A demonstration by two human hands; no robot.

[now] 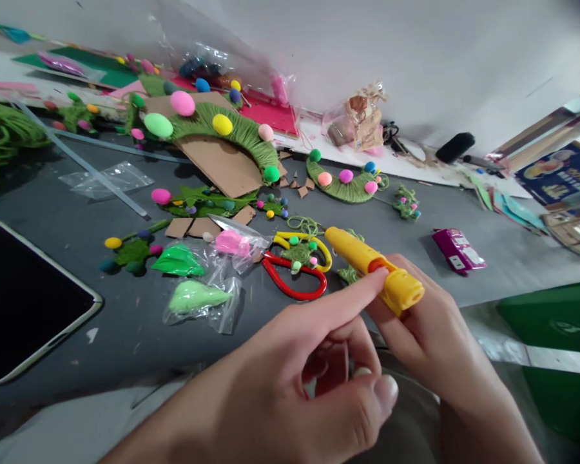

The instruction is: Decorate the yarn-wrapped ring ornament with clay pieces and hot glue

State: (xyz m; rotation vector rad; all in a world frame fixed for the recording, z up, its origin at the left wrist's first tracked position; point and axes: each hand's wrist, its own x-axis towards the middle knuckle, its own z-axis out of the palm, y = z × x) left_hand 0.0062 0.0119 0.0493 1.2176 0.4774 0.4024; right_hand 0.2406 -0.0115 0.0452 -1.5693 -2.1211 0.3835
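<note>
In my right hand (pixel 430 316) is a yellow hot glue gun (pixel 355 251), its nozzle end pointing up and left. My left hand (pixel 314 367) reaches across in front, the index fingertip against the gun's orange-red switch (pixel 377 265). Its other fingers curl loosely, with nothing visible in them. Just left of the gun lie scissors (pixel 297 293) with red and yellow handles. A small green yarn star (pixel 297 254) dotted with pompoms rests on them. Clear bags hold pink clay (pixel 232 243), green clay (pixel 178 260) and light green clay (pixel 198 296).
A yarn-wrapped cardboard arc (pixel 207 122) with colored balls lies behind, beside a smaller crescent (pixel 341 187). A black-screened device (pixel 29 303) takes up the left. Green yarn (pixel 4 138) sits at the far left. A purple box (pixel 458 250) is at right.
</note>
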